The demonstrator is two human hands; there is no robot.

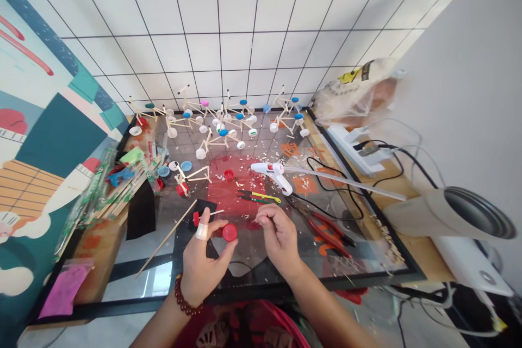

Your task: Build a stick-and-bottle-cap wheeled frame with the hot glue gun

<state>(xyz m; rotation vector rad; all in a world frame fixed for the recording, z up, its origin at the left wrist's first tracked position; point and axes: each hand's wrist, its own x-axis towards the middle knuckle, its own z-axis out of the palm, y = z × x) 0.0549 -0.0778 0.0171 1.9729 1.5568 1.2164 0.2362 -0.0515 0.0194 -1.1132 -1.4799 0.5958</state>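
My left hand, with a bandage on one finger and a beaded bracelet at the wrist, pinches a red bottle cap between thumb and finger. Another red cap with a short wooden stick through it shows beside the bandaged finger. To the right, my right hand has its fingertips pressed together; whatever they hold is too small to make out. Beyond the hands lie green-and-yellow snips and a white glue gun. A loose red cap rests on the glass tabletop.
Several small stick-and-cap bicycle models stand along the back. Wooden sticks and packets lie at left, with a long stick nearer. Red-handled pliers, cables, a power strip and a beige cylinder are at right.
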